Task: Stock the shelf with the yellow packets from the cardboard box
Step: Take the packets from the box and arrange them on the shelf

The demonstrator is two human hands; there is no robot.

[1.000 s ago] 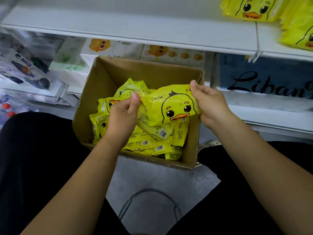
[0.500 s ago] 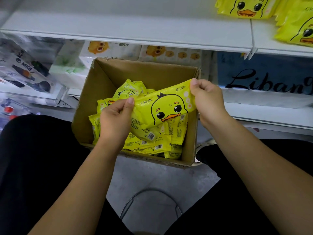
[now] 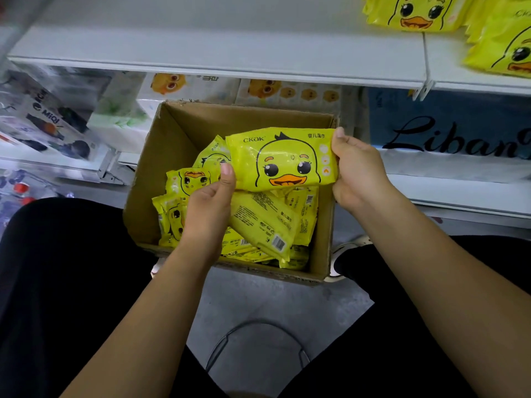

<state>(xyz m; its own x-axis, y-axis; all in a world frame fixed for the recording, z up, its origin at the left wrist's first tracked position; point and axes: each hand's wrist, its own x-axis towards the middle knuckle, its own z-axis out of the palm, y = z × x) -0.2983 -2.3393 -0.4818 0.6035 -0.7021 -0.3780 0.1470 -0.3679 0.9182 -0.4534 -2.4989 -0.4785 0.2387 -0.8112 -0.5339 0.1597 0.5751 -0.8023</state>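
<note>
The left hand (image 3: 211, 203) pinches the left edge of a yellow soft-plastic duck-face packet (image 3: 281, 159); the right hand (image 3: 359, 170) grips its right edge. It is held face up just above the open brown cardboard box (image 3: 172, 156) and its heap of loose yellow packets (image 3: 189, 182). It looks light, pliable and slick, so the sealed side seams seem the surest hold. Beyond, the white metal shelf (image 3: 230, 50) carries stocked yellow packets (image 3: 416, 12) at far right.
</note>
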